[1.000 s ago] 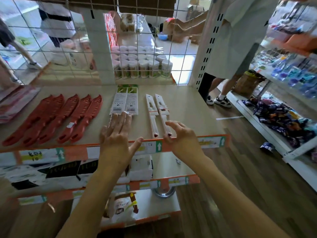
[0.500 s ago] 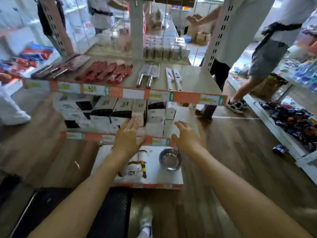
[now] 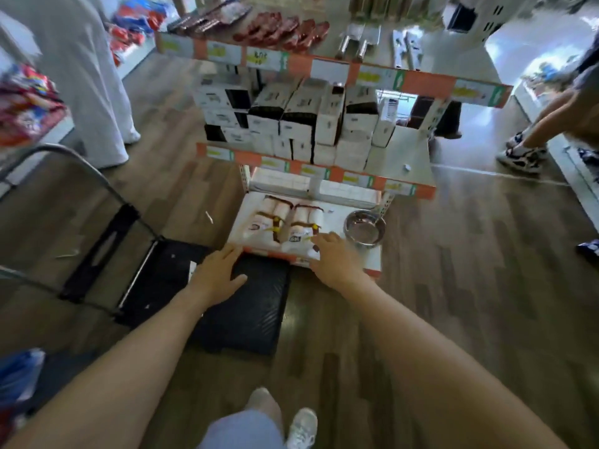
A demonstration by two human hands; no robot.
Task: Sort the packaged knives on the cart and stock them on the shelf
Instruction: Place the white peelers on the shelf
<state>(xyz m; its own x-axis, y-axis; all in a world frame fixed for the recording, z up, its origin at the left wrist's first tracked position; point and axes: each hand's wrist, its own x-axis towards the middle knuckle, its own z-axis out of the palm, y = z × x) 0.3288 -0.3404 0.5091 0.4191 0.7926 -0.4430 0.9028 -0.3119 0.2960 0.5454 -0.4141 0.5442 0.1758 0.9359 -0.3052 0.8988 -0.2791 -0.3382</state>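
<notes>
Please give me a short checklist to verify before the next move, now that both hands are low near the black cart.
1. Left hand free to grasp: ok, open and holding nothing.
2. Right hand free: ok, open, above the front edge of the bottom shelf.
3. Packaged knives on the cart to pick up: not ok, its visible deck is bare.
4. Room on the top shelf: ok, bare surface at the right end.
5. Metal bowl clear of the right hand: ok, apart from it.
6. Knife labels readable for sorting: cannot tell, blurred.
</notes>
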